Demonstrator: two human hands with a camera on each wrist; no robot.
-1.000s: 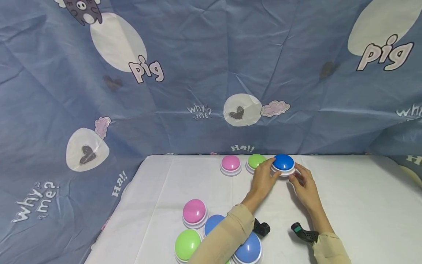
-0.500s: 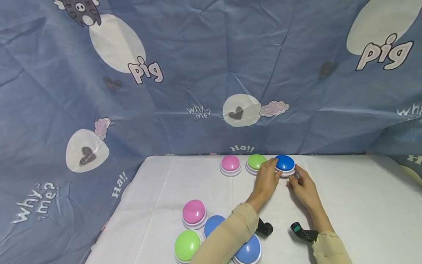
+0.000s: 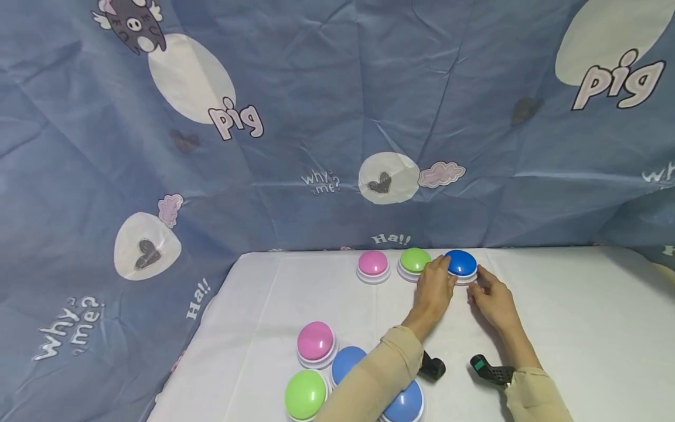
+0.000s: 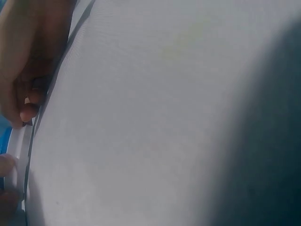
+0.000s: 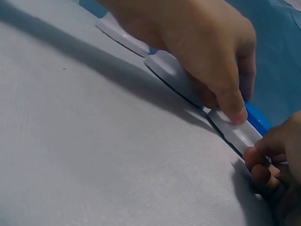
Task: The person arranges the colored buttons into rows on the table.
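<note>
Several glossy domed buttons [image 3: 315,341] stand on creased white cloth [image 3: 596,340], a beige sleeve [image 3: 375,375] partly hiding nearer blue buttons [image 3: 406,404]. Farther back, right of a green button [image 3: 415,259], the left hand [image 3: 433,291] and right hand [image 3: 494,300], fingers [image 5: 261,175] curled, grip opposite sides of the deep-blue button [image 3: 462,262], shiny above its white base [image 3: 466,281].

Since 1 second ago, the blue button [image 3: 462,262] has moved a tiny bit away from the green button [image 3: 415,259]. The left hand [image 3: 435,288] has slid to the right, and the black gadget [image 3: 432,368] on its wrist went too.
</note>
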